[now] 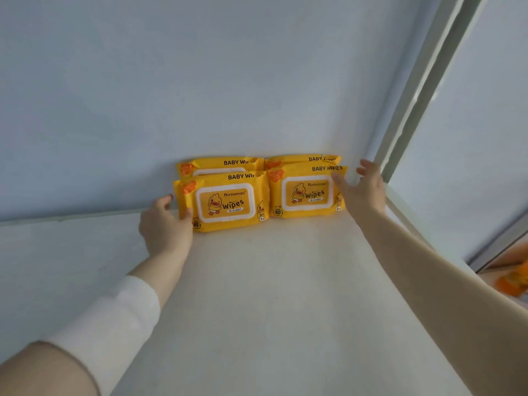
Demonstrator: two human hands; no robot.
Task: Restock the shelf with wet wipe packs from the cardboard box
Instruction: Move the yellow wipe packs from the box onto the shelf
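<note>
Several yellow baby wipe packs stand upright at the back of the white shelf (257, 281), in two rows of two against the pale wall. My left hand (164, 224) grips the left edge of the front left pack (224, 202), thumb on its face. The front right pack (307, 191) stands beside it, touching. My right hand (364, 190) is at that pack's right edge with fingers spread, fingertips touching its upper right corner, not gripping it. The two rear packs (220, 164) (303, 158) show only their top strips. The cardboard box is out of view.
A grey metal upright (423, 90) of the shelf frame rises at the right, just behind my right hand. Below the shelf's right edge, something orange (511, 284) shows, blurred. The shelf surface spreads wide in front of and left of the packs.
</note>
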